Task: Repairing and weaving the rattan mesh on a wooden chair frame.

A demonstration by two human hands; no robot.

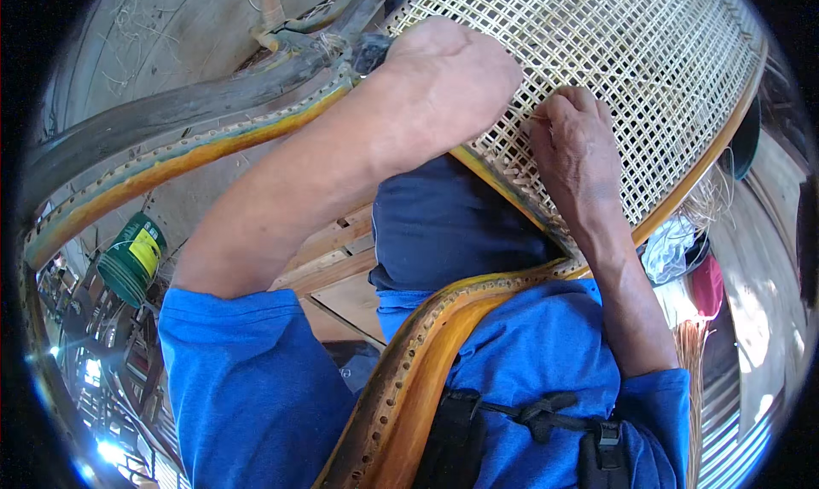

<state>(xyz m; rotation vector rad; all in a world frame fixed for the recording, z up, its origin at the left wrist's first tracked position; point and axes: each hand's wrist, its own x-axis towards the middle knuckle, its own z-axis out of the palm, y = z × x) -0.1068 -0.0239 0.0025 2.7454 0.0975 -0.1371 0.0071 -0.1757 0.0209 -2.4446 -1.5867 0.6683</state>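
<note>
A woven cane panel (648,71) with an open lattice fills a curved wooden frame (708,161) at the upper right. My left hand (461,75) is bent sharply at the wrist over the panel's left edge; its fingers are hidden behind the back of the hand. Lower on the weave, my right hand (578,144) is closed in a pinch on what looks like a thin cane strand at its fingertips. Below both hands runs the frame's near rail (503,182), where cane ends cross the wood.
A curved wooden arm (409,353) with a row of holes lies against my body. Another drilled rail (196,152) bends away left, beside a dark wooden piece (188,101). A green bucket (132,259) stands left. Right are a clear plastic bag (670,250) and loose strands (691,344).
</note>
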